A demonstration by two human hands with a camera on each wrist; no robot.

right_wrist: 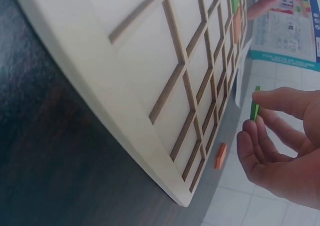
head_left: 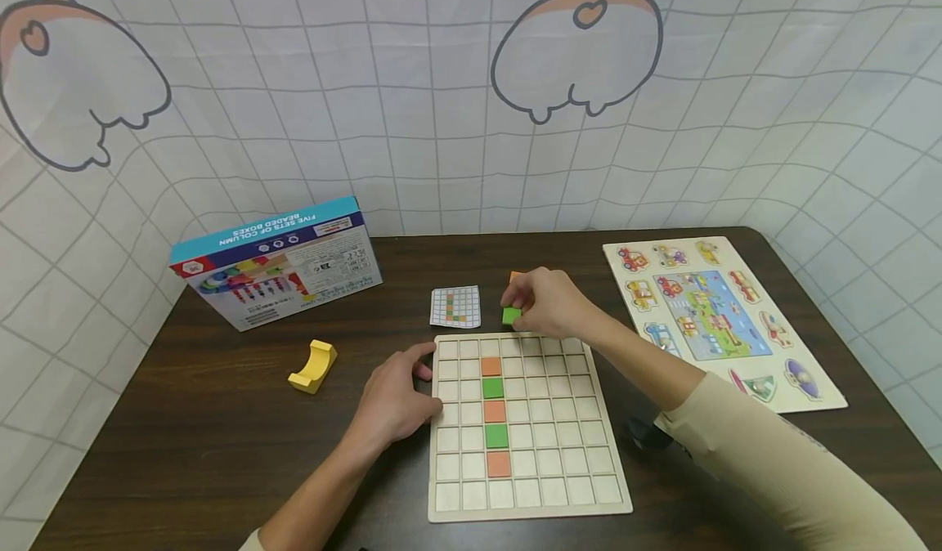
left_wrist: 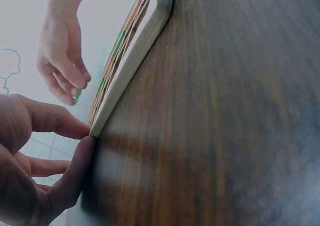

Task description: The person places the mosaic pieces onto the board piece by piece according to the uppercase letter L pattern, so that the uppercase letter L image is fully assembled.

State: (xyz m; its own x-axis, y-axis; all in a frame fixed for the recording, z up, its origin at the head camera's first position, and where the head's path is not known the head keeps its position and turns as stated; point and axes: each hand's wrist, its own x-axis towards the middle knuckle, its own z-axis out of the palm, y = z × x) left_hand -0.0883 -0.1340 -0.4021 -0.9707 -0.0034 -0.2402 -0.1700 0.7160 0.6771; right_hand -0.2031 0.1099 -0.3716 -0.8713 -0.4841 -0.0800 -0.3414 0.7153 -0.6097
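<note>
A pale wooden grid board (head_left: 567,441) lies in front of me. Orange and green square tiles alternate down its third column, such as the green tile (head_left: 496,436). My left hand (head_left: 397,396) rests against the board's left edge, index finger near the far corner and thumb lower down. Beyond the far edge, my right hand (head_left: 552,302) pinches another green square tile (right_wrist: 255,104) between thumb and fingertips, held on edge in the right wrist view. Just behind that hand an orange tile (right_wrist: 220,156) lies on the table, mostly covered in the head view.
A small pattern card (head_left: 455,306) lies behind the board. To the left are a yellow curved block (head_left: 313,366) and a cardboard box (head_left: 280,265). A picture puzzle board (head_left: 724,326) lies at the right, partly under the right forearm. A white tiled-pattern curtain hangs behind the table.
</note>
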